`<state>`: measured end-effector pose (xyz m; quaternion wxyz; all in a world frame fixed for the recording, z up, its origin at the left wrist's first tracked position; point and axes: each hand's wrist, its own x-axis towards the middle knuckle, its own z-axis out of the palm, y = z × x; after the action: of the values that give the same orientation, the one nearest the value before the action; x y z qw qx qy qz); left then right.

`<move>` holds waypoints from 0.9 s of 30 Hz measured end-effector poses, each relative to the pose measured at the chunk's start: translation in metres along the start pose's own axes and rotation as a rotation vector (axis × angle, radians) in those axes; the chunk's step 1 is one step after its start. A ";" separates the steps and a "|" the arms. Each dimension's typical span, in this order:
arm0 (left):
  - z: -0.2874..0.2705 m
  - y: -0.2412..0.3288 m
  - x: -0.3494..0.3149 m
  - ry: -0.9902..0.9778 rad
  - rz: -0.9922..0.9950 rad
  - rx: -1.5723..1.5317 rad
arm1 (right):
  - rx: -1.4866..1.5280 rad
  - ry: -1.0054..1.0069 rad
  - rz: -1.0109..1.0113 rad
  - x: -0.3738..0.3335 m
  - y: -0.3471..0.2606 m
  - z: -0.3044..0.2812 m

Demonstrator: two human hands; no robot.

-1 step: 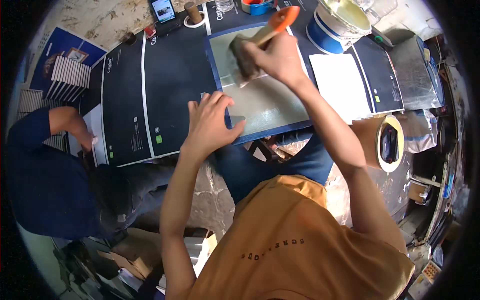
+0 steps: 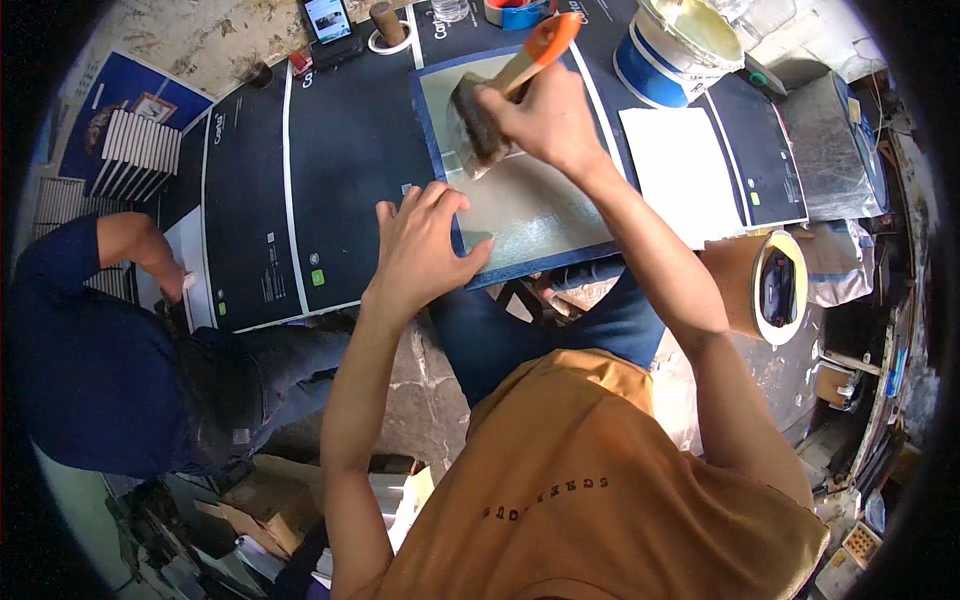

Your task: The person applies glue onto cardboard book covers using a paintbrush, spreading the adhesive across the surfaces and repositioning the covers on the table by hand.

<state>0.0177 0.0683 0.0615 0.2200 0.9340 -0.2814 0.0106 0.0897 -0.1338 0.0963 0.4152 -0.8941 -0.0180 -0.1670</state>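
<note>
A wide paintbrush (image 2: 478, 128) with an orange-tipped wooden handle is in my right hand (image 2: 548, 118), whose fingers wrap round it near the bristles. Its dark bristles rest on a grey-beige panel with a blue border (image 2: 535, 215), left of the panel's middle. A glossy wet sheen shows on the panel's near part. My left hand (image 2: 425, 240) lies with fingers spread at the panel's left edge, thumb over the near left corner. Right of the panel are white paper sheets (image 2: 680, 170). Behind them stands a white and blue bucket (image 2: 660, 65) with pale yellowish stuff inside.
Dark boards with white strips (image 2: 345, 190) cover the table. A phone on a stand (image 2: 328, 25), a tape roll (image 2: 390, 38) and a blue and orange roll (image 2: 515, 14) line the back. At left, a co-worker in dark blue (image 2: 100, 370) reaches to the table near stacked books (image 2: 140, 150).
My right hand and the paintbrush have shifted slightly left across the panel. My left hand stays in place.
</note>
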 end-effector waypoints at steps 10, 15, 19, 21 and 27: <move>-0.003 0.002 -0.001 -0.060 -0.076 0.031 | -0.365 0.079 0.067 0.009 0.093 -0.107; -0.002 0.004 0.003 -0.036 -0.060 0.030 | -0.313 0.111 -0.086 0.022 0.089 -0.141; -0.007 0.011 0.011 -0.132 -0.087 0.111 | -0.066 -0.091 -0.210 0.046 0.078 -0.095; -0.010 0.016 0.013 -0.156 -0.099 0.146 | 0.127 -0.279 -0.294 0.069 0.091 -0.059; -0.008 0.015 0.015 -0.187 -0.111 0.142 | -0.232 -0.307 -0.143 0.142 0.048 -0.077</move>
<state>0.0232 0.0529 0.0772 0.1265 0.9582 -0.2472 -0.0686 0.2100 -0.2382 0.1517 0.2886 -0.9474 -0.1253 -0.0589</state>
